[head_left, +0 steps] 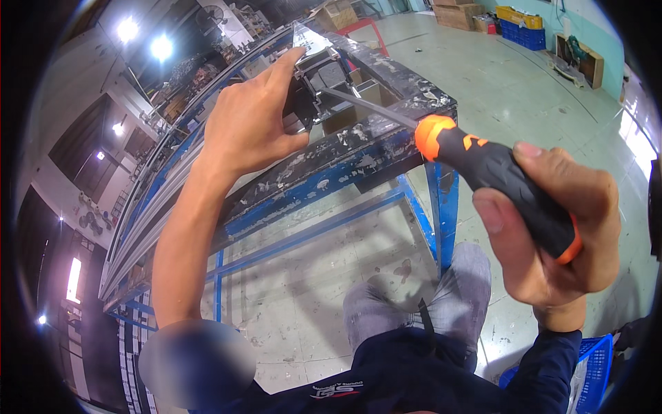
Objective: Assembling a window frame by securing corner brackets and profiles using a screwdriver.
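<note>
A screwdriver (493, 162) with a black and orange handle is gripped in my right hand (565, 228), its shaft pointing left and away from me. The shaft's far end reaches the open end of a dark, hollow metal profile (327, 74), though exactly what the tip touches is too small to tell. My left hand (243, 127) clasps this profile from the left, index finger along its top and thumb lower down. The palm hides part of the profile. A pale, shiny strip (312, 43) shows on top of it, beyond my index finger.
The profile lies on a worn, black-topped workbench (369, 148) with blue legs. Long metal bars (155, 207) run along its left side. A blue plastic basket (596, 366) stands near my right elbow. Blue and yellow crates (520, 31) and cardboard boxes (455, 14) sit at the far right.
</note>
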`<state>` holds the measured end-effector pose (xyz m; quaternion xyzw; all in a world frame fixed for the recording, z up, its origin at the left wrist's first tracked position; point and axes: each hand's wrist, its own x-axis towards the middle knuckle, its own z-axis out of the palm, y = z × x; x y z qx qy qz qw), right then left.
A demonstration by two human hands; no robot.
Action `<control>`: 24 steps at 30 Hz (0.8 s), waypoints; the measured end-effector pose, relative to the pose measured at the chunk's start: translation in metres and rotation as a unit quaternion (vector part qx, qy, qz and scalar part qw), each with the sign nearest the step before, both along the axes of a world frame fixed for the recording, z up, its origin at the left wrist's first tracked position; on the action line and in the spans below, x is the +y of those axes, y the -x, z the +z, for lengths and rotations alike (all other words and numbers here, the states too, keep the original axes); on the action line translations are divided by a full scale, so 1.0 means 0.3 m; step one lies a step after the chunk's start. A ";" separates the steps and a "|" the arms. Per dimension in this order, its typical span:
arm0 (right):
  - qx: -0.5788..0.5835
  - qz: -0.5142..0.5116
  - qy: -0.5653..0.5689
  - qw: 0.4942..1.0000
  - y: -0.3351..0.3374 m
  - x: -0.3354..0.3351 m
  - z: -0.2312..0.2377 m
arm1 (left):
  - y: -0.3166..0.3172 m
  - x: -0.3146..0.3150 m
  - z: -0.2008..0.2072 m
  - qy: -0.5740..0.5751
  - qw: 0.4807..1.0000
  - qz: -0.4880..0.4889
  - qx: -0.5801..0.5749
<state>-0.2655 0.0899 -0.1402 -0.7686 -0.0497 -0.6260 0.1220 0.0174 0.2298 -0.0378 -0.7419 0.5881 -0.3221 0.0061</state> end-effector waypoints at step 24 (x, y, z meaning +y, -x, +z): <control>0.001 0.002 -0.138 0.990 -0.139 0.099 -0.231 | -0.021 -0.009 -0.017 0.007 0.999 -0.050 0.007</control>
